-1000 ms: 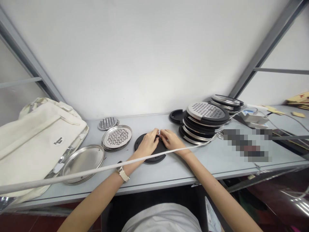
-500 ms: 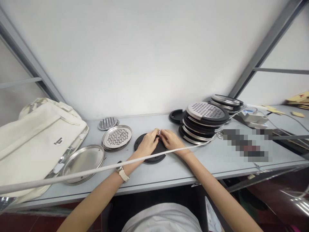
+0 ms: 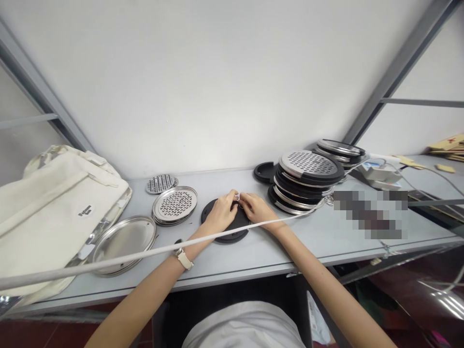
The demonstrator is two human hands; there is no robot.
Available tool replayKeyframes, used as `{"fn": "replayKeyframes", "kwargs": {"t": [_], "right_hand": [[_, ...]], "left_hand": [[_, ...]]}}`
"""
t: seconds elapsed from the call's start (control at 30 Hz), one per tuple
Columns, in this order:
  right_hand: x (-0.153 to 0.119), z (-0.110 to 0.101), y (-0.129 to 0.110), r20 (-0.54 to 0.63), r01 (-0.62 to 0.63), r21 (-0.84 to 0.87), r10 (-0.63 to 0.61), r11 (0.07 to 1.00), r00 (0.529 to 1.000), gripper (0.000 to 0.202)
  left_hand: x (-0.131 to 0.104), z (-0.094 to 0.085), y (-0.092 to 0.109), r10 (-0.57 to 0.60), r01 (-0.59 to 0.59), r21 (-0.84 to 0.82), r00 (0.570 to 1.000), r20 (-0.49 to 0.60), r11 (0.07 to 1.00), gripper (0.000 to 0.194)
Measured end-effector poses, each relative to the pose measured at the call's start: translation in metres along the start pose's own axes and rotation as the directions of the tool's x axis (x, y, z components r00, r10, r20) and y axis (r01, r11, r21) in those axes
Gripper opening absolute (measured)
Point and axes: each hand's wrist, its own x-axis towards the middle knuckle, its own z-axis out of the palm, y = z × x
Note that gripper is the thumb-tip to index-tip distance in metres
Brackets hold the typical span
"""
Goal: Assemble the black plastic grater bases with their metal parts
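On the grey table (image 3: 275, 256) a round black disc (image 3: 232, 235) lies flat in front of me. Over its left and upper part rests my left hand (image 3: 224, 211), fingers bent together near the disc's far edge. My right hand (image 3: 256, 209) meets it from the right, with its fingertips pinched at the same spot. A small pale or shiny bit shows between the fingertips, too small to name. Left of the disc lie perforated metal grater discs (image 3: 177, 204) in a short stack, and nearer me a plain round metal plate (image 3: 126, 239).
To the right stands a tall stack of black rings and metal discs (image 3: 308, 181), with another stack (image 3: 340, 152) behind. A cream canvas bag (image 3: 58, 208) fills the left end. A white cord (image 3: 155, 250) crosses the view in front of my wrists. Small grater plates (image 3: 161, 183) lie by the wall.
Both hands stay at the same spot on the black disc, fingertips together. The view has shifted very slightly; nothing else has visibly moved.
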Motion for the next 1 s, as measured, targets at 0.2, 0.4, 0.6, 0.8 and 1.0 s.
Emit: {"fn": "replayKeyframes", "kwargs": {"t": [0.2, 0.4, 0.6, 0.8, 1.0], "right_hand": [[-0.0005, 0.0004, 0.0, 0.01, -0.011, -0.001, 0.011, 1.0, 1.0, 0.014], [-0.0002, -0.0025, -0.0018, 0.038, -0.009, -0.005, 0.01, 1.0, 0.999, 0.015], [-0.0005, -0.0021, -0.0012, 0.048, -0.022, 0.001, 0.022, 1.0, 0.999, 0.016], [-0.0013, -0.0031, -0.0005, 0.062, -0.019, -0.009, 0.019, 1.0, 0.998, 0.018], [-0.0015, -0.003, -0.0006, 0.069, -0.019, 0.007, 0.019, 1.0, 0.997, 0.019]], "left_hand": [[0.0003, 0.0001, -0.0012, 0.015, -0.016, -0.021, 1.0, -0.012, 1.0, 0.026], [0.0002, -0.0022, 0.0008, 0.018, -0.018, -0.027, 1.0, -0.015, 0.999, 0.026], [0.0009, -0.0044, 0.0027, 0.005, -0.005, -0.035, 1.0, -0.003, 0.999, 0.027], [0.0008, -0.0059, 0.0044, 0.001, -0.001, -0.034, 1.0, 0.006, 0.999, 0.029], [0.0016, -0.0055, 0.0034, 0.018, -0.018, -0.047, 1.0, -0.01, 0.999, 0.029]]}}
